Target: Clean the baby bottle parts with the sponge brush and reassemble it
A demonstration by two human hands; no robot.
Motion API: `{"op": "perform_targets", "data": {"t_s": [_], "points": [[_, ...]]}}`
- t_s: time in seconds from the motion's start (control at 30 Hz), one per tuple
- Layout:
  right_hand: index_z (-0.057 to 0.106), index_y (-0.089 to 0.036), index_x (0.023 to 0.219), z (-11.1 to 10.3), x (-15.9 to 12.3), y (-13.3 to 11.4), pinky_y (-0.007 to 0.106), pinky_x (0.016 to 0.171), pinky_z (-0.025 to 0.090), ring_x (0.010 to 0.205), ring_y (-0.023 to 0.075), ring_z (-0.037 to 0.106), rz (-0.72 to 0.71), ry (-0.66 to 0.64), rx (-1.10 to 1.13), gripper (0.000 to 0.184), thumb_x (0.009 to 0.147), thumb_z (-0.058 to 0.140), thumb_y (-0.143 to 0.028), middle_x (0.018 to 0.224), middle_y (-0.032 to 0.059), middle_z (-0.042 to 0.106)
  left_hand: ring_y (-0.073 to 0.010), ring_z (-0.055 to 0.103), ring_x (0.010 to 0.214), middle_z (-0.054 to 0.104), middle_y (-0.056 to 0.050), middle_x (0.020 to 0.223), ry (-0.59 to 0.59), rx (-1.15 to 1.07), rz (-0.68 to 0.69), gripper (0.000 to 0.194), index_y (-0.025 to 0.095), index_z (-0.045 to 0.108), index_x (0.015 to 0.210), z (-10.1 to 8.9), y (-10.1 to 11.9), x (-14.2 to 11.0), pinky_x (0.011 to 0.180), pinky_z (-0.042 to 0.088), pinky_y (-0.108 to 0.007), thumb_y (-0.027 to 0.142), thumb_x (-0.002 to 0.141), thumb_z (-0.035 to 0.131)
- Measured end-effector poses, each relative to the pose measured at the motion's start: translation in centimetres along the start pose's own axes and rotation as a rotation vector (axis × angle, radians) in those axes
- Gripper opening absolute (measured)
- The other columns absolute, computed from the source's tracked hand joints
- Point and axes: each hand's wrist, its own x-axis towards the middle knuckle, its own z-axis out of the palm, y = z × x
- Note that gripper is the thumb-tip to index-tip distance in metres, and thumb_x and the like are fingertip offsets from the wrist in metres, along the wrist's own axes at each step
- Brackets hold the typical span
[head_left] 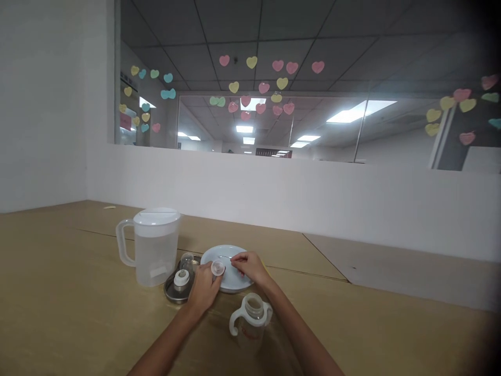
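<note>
My left hand (204,287) is closed around a small clear round piece (218,268), which looks like a baby bottle teat seen from its open end. Over a white bowl (235,286), the fingers of my right hand (249,264) are pinched together. A thin line shows by their tips, too fine to name. Close in front of both hands stands a baby bottle (251,319), open at the top, with a white two-handled collar. Left of my left hand, a metal tray (176,298) holds a white screw ring (181,278) and a clear dome cap (187,260).
A translucent lidded pitcher (155,250) stands behind the tray on the left, its handle facing left. The tan tabletop (78,292) runs to a white wall with a window (297,125) dotted with heart-shaped notes. A small pale scrap (110,207) lies far left.
</note>
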Motion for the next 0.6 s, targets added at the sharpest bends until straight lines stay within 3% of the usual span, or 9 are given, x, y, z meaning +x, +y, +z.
{"op": "perform_targets", "data": {"t_s": [0.07,0.17,0.27,0.4,0.6], "points": [[0.067,-0.011,0.068,-0.1,0.1,-0.5,0.018,0.043,0.039,0.039,0.007,0.046,-0.002,0.022,0.042,0.014,0.069,0.056,-0.02,0.047,-0.0015,0.056,-0.02,0.058,0.088,0.066,-0.008,0.088,-0.014,0.039,0.039,0.033,0.016,0.064,0.084,0.0,0.1,-0.2,0.086,0.037,-0.035,0.027,0.089,0.033],[0.062,-0.011,0.061,-1.2,-0.3,-1.9,0.019,0.048,0.041,0.045,0.0085,0.049,-0.03,0.144,0.075,0.029,0.078,0.049,-0.032,0.049,0.0,0.055,-0.0211,0.056,0.095,0.065,-0.008,0.093,-0.043,0.105,0.073,0.035,0.017,0.064,0.086,0.1,0.2,-0.5,0.093,0.032,-0.039,0.023,0.089,0.03],[0.06,-0.012,0.073,-3.0,-1.6,-4.2,0.02,0.049,0.042,0.049,0.0087,0.05,-0.105,0.269,0.1,0.04,0.084,0.039,-0.045,0.061,0.002,0.058,-0.021,0.054,0.099,0.064,-0.008,0.097,-0.042,0.133,0.067,0.034,0.018,0.065,0.093,0.2,0.1,-0.9,0.095,0.03,-0.04,0.02,0.088,0.031],[0.056,-0.015,0.074,-4.3,-5.0,-8.0,0.018,0.046,0.04,0.05,0.0085,0.052,-0.362,0.362,0.08,0.047,0.089,0.031,-0.052,0.061,0.0015,0.056,-0.0199,0.054,0.101,0.063,-0.007,0.103,-0.061,0.084,0.061,0.037,0.021,0.061,0.107,0.6,-0.2,-1.2,0.098,0.029,-0.04,0.017,0.087,0.03],[0.051,-0.017,0.067,-3.1,-7.7,-10.0,0.02,0.054,0.038,0.054,0.0086,0.052,-0.755,0.307,-0.373,0.045,0.096,0.023,-0.037,0.058,0.001,0.055,-0.0195,0.055,0.098,0.065,-0.007,0.099,-0.061,0.123,0.069,0.035,0.019,0.063,0.098,1.3,-0.8,-1.3,0.099,0.028,-0.042,0.018,0.089,0.03]]}}
